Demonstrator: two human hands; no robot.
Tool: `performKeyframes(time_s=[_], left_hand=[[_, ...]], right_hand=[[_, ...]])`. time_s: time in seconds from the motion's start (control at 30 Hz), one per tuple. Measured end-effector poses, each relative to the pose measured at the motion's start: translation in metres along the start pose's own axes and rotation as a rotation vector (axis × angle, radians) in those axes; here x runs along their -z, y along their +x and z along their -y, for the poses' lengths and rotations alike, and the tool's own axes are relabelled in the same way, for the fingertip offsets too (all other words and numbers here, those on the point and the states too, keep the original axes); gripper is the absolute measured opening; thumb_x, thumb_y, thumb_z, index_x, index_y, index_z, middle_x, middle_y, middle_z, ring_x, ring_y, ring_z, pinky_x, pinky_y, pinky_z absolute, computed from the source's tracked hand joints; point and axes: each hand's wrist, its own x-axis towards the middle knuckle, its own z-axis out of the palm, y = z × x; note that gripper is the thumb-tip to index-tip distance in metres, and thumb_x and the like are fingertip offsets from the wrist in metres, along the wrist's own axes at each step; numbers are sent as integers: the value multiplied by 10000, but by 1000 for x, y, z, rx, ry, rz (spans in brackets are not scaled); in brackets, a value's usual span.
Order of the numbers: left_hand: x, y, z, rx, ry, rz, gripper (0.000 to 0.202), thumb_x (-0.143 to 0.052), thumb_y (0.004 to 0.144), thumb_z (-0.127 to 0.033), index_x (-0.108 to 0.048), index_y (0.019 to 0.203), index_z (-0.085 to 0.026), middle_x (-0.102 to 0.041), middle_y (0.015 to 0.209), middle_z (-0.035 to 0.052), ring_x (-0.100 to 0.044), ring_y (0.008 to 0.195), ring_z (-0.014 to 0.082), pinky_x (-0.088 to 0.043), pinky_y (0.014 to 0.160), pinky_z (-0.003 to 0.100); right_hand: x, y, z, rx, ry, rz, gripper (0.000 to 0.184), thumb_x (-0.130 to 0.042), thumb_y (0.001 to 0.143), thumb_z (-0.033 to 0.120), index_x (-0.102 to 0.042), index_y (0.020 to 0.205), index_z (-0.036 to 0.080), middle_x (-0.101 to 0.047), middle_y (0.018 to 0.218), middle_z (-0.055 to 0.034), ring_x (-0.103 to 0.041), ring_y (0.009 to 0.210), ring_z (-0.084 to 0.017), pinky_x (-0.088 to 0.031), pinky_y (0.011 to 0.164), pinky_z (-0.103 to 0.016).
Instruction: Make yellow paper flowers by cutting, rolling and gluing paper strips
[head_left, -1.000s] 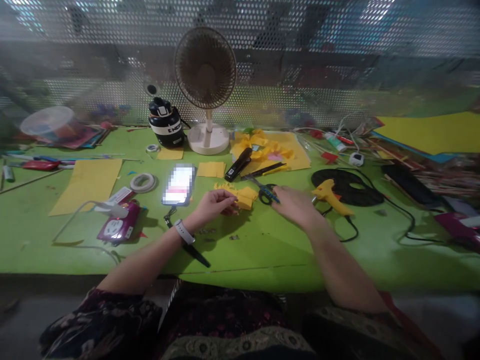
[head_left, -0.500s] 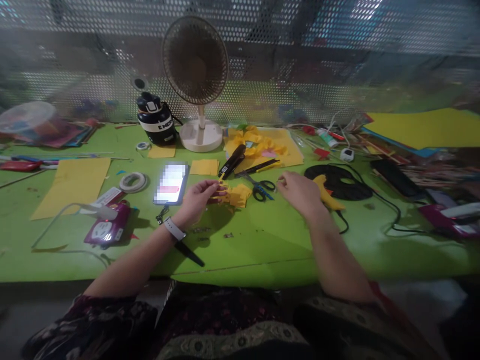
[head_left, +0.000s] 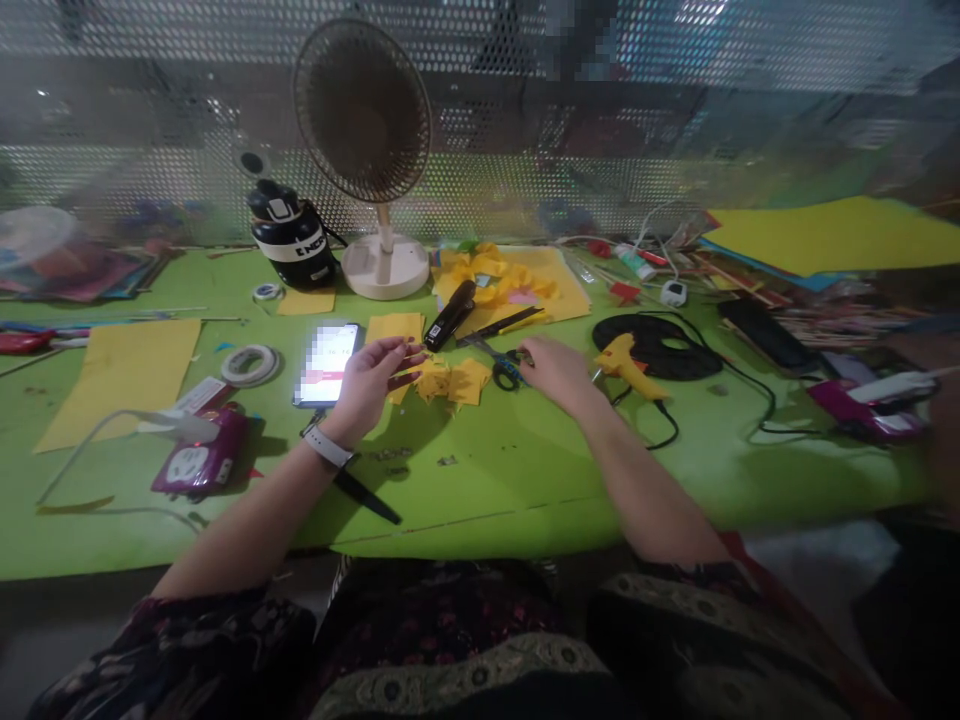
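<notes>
My left hand (head_left: 371, 380), with a watch on its wrist, has its fingers stretched and apart beside a folded yellow paper piece (head_left: 466, 383). Its fingertips are close to the paper's left end; whether they touch it I cannot tell. The fingers of my right hand (head_left: 559, 372) are curled over the handles of the dark blue scissors (head_left: 505, 376), whose blades point up and left and which lie on the table. A black stapler (head_left: 450, 315) is just behind the paper. To the right of my right hand rests a yellow hot glue gun (head_left: 628, 365).
A lit phone (head_left: 327, 365) lies by my left hand, near a tape roll (head_left: 250, 366) and a purple power adapter (head_left: 201, 460). Behind stand a fan (head_left: 385, 268) and a black bottle (head_left: 292, 240). Yellow paper flowers (head_left: 487, 275) lie at the back. A cord trails at right.
My right hand has moved left onto the scissors' handles, uncovering the glue gun. My left fingers have spread from a pinch at the yellow paper. The view has shifted slightly to the right.
</notes>
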Motion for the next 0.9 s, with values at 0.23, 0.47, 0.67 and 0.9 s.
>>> performKeyframes(time_s=[0.23, 0.47, 0.67, 0.9], left_hand=[[3, 3, 3, 3, 38, 15, 221, -731, 839, -276, -680, 1011, -147, -745, 1058, 103, -728, 927, 171, -589, 807, 307], [2, 3, 5, 35, 45, 31, 178, -703, 860, -239, -674, 1008, -144, -752, 1029, 98, -735, 904, 167, -593, 806, 307], [-2, 1, 1, 68, 29, 12, 108, -662, 877, -187, -664, 971, -133, -761, 962, 97, -739, 851, 163, -591, 777, 303], [-4, -1, -4, 74, 27, 19, 116, -679, 871, -190, -665, 966, -124, -758, 966, 103, -738, 843, 157, -585, 799, 313]], right_hand=[[-6, 8, -11, 26, 143, 87, 351, -650, 802, 241, -636, 1148, 184, -735, 1013, -71, -646, 820, -215, -348, 572, -270], [-6, 9, -15, 31, 207, 106, 203, -643, 788, 169, -684, 987, 178, -736, 914, -54, -637, 767, -184, -377, 614, -260], [0, 7, -10, -10, 251, 99, 292, -670, 780, 136, -691, 1070, 162, -750, 1005, -86, -674, 861, -204, -450, 696, -260], [7, 10, -19, -173, 416, -137, 344, -656, 775, 114, -701, 1114, 150, -751, 965, -85, -702, 858, -200, -527, 764, -293]])
